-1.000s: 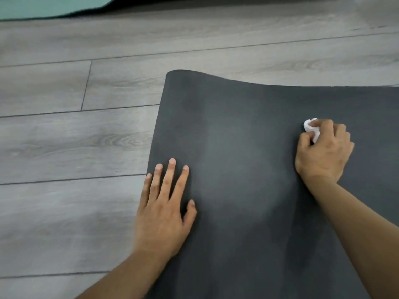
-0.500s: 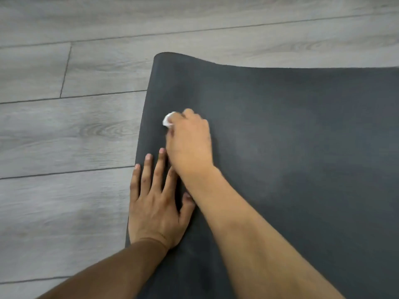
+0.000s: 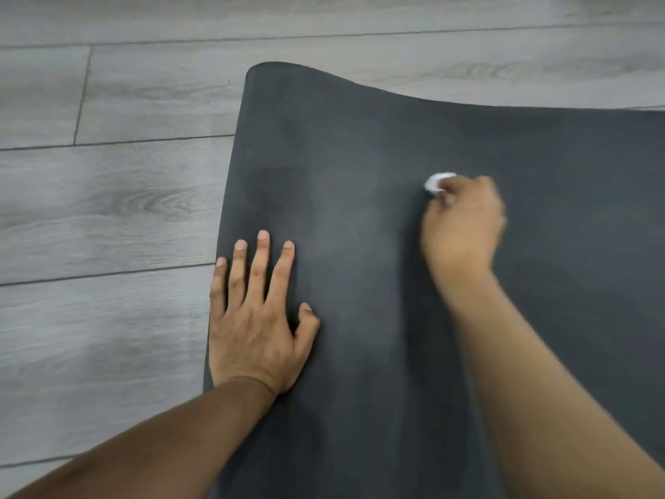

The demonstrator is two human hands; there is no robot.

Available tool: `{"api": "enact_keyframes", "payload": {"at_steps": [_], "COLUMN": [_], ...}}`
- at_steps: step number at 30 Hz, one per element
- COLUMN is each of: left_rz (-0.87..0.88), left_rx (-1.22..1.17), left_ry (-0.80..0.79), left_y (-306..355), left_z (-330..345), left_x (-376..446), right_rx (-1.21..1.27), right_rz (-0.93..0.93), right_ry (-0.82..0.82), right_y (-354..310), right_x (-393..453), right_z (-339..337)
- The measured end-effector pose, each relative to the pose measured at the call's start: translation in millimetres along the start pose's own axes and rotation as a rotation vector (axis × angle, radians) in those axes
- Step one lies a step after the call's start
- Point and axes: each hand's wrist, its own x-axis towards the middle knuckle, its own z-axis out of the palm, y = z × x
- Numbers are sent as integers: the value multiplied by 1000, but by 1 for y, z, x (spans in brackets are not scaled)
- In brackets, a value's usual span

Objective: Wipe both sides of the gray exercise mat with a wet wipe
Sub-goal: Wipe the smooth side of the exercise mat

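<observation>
right hand (image 3: 464, 225) curls round a balled white wet wipe (image 3: 437, 182); left hand (image 3: 257, 318), fingers spread, pins the dark gray foam exercise mat (image 3: 360, 145). beyond its fingertips the raised corner could fold under a stroke.

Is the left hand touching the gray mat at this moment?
Touching. The head view shows the left hand lying flat on the gray mat by its left edge, fingers straight and spread on the surface, no gap visible.

The left hand (image 3: 257, 329) presses flat on the gray mat (image 3: 360, 145) while the blurred right hand (image 3: 464, 225) grips a white wipe (image 3: 435, 182).
</observation>
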Motion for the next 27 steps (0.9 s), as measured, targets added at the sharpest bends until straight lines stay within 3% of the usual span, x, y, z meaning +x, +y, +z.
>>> {"api": "enact_keyframes", "payload": {"at_steps": [4, 6, 10, 14, 22, 27], "left_rz": [10, 14, 10, -3, -14, 0], "left_rx": [3, -7, -24, -13, 72, 234], "left_ry": [-29, -16, 33, 20, -71, -314], "left_y": [0, 0, 0, 1, 5, 9], "left_z": [2, 2, 3, 2, -4, -25], "left_x": [2, 2, 1, 0, 0, 6], "right_rx": [169, 145, -74, -66, 54, 55], "right_rz": [-578, -655, -421, -98, -72, -79], "right_ry": [-241, -218, 37, 172, 231, 199], "right_y": [-108, -95, 35, 136, 139, 135], "right_x": [-83, -81, -36, -32, -28, -29], "right_z": [40, 37, -1, -32, -22, -24]}}
